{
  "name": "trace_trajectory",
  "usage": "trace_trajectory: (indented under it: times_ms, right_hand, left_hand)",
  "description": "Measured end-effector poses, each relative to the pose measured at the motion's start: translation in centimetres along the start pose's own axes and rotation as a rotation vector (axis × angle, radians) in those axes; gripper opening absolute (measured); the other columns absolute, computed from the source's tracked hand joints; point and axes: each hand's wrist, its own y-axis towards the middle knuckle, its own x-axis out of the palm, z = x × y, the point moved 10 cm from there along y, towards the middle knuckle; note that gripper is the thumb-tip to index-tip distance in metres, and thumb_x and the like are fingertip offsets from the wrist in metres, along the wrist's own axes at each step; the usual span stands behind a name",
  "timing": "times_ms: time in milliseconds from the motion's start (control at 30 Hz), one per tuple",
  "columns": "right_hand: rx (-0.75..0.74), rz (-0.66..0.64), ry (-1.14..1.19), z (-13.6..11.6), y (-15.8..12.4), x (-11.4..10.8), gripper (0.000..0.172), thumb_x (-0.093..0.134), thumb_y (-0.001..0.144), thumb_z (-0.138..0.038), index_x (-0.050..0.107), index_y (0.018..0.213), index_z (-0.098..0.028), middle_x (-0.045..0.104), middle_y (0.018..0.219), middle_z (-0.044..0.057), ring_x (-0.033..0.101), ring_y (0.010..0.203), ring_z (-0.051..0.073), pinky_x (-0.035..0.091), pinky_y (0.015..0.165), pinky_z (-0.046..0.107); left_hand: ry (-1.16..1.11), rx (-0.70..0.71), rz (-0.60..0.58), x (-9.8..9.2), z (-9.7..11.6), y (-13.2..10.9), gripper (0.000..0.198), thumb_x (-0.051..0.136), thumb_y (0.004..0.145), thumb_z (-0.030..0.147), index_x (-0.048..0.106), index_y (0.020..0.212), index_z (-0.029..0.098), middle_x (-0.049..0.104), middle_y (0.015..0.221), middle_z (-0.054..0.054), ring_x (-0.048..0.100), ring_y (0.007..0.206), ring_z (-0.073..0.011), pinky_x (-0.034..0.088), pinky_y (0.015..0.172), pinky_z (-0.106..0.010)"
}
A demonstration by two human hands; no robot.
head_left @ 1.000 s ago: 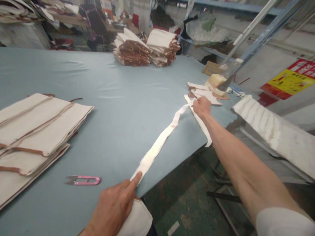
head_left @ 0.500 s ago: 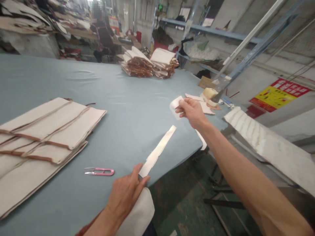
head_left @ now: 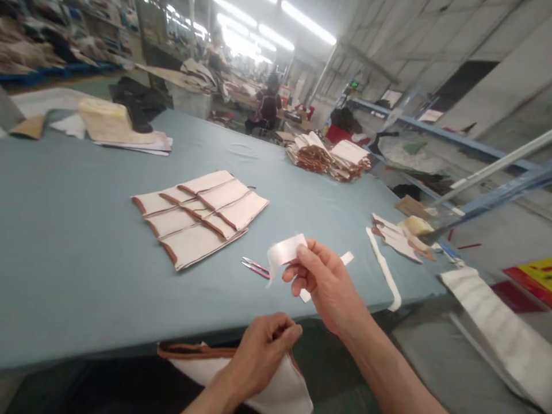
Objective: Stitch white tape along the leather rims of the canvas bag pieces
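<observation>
My right hand [head_left: 325,282] pinches a short, curled white strip [head_left: 284,250] between thumb and fingers, raised above the table. Lower down, at the table's front edge, my left hand [head_left: 263,353] is closed on a cream fabric piece [head_left: 287,385] with brown edging, which hangs in front of the table. A second white strip [head_left: 347,257] lies on the table, partly hidden behind my right hand. Pink-handled thread snips [head_left: 257,268] rest just left of the held strip. Farther left are overlapping cream fabric panels [head_left: 200,218] with brown edging.
The blue-grey covered table [head_left: 107,276] spans the view. Stacks of folded cream and brown pieces [head_left: 328,155] stand at its far side. A long white strip [head_left: 383,270] and more panels [head_left: 397,238] lie at right. A yellowish block [head_left: 107,119] sits far left. People work in the background.
The view has swung left. My right hand has brought the curled strip in close to my left hand. My left hand has left the other strip on the table and grips the cream fabric piece.
</observation>
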Motion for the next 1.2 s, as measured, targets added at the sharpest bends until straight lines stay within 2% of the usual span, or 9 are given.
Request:
trace_trajectory:
  times_ms: [100,167,267,400,600,800,933,1067,1200]
  right_hand:
    - [0.020,0.012,0.007,1.2,-2.4,2.6,0.049,0.088,0.074,-0.060,0.064,0.081,-0.018,0.070,0.062,0.001,0.061,0.050,0.009,0.049,0.043,0.015]
    - [0.032,0.059,0.029,2.4,-4.0,2.9,0.045,0.085,0.079,-0.058,0.064,0.082,-0.019,0.069,0.061,0.000,0.058,0.046,0.009,0.048,0.044,0.015]
    - [0.036,0.146,0.089,4.9,-6.4,1.8,0.039,0.083,0.082,-0.054,0.065,0.084,-0.020,0.065,0.059,-0.003,0.057,0.046,0.010,0.048,0.045,0.018]
    - [0.083,0.231,0.091,9.2,-9.3,-1.4,0.033,0.083,0.085,-0.051,0.068,0.086,-0.021,0.065,0.065,-0.002,0.059,0.055,0.011,0.053,0.053,0.020]
    - [0.174,0.418,0.094,14.5,-13.0,-5.3,0.034,0.084,0.083,-0.052,0.070,0.090,-0.022,0.068,0.068,-0.001,0.060,0.058,0.012,0.052,0.054,0.020]
    - [0.131,0.447,0.069,16.5,-14.1,-5.7,0.036,0.080,0.085,-0.056,0.067,0.090,-0.022,0.065,0.062,-0.003,0.058,0.053,0.013,0.050,0.051,0.021]
    - [0.073,0.515,0.061,17.0,-14.4,-6.8,0.036,0.079,0.086,-0.055,0.065,0.088,-0.022,0.063,0.059,-0.003,0.057,0.050,0.013,0.048,0.050,0.022]
    - [0.038,0.561,0.043,17.7,-15.1,-7.7,0.033,0.080,0.086,-0.053,0.066,0.087,-0.022,0.066,0.063,-0.003,0.059,0.054,0.013,0.049,0.054,0.022]
    - [0.064,0.626,-0.073,18.9,-16.3,-9.5,0.035,0.081,0.084,-0.054,0.070,0.086,-0.021,0.067,0.066,-0.001,0.059,0.057,0.016,0.050,0.055,0.026]
  left_hand:
    - [-0.169,0.036,-0.002,0.3,-0.4,-1.5,0.054,0.052,0.095,0.064,0.072,0.091,0.014,0.047,0.058,0.004,0.041,0.055,-0.0120,0.033,0.054,-0.024]
    - [-0.234,0.050,0.015,-0.2,-0.6,-2.2,0.058,0.059,0.092,0.068,0.072,0.111,0.015,0.045,0.056,0.006,0.038,0.051,-0.0113,0.033,0.052,-0.024]
    - [-0.395,0.073,0.047,-1.7,-0.9,-3.3,0.067,0.072,0.084,0.067,0.069,0.128,0.016,0.050,0.059,0.005,0.044,0.053,-0.0121,0.038,0.053,-0.025]
    - [-0.568,0.080,0.153,-4.0,-1.9,-4.9,0.091,0.075,0.079,0.069,0.055,0.149,0.014,0.067,0.078,-0.002,0.058,0.069,-0.0173,0.052,0.070,-0.030]
    - [-0.417,-0.078,0.357,-6.6,-3.5,-7.3,0.056,0.055,0.097,0.062,0.076,0.122,0.016,0.075,0.093,-0.006,0.066,0.091,-0.0230,0.054,0.093,-0.034]
    - [-0.264,-0.099,0.292,-7.2,-3.0,-8.0,0.062,0.060,0.090,0.063,0.072,0.128,0.016,0.073,0.083,-0.004,0.066,0.084,-0.0239,0.054,0.086,-0.035]
    - [-0.270,-0.124,0.356,-7.5,-3.5,-8.2,0.065,0.061,0.088,0.065,0.071,0.126,0.013,0.071,0.083,-0.005,0.065,0.081,-0.0240,0.052,0.078,-0.033]
    - [-0.208,-0.176,0.407,-7.7,-3.8,-8.8,0.051,0.045,0.102,0.054,0.075,0.116,0.016,0.075,0.094,-0.007,0.066,0.092,-0.0247,0.051,0.090,-0.034]
    - [-0.043,-0.126,0.346,-7.6,-2.4,-9.2,0.051,0.039,0.105,0.051,0.077,0.117,0.018,0.077,0.101,-0.007,0.067,0.097,-0.0252,0.051,0.097,-0.035]
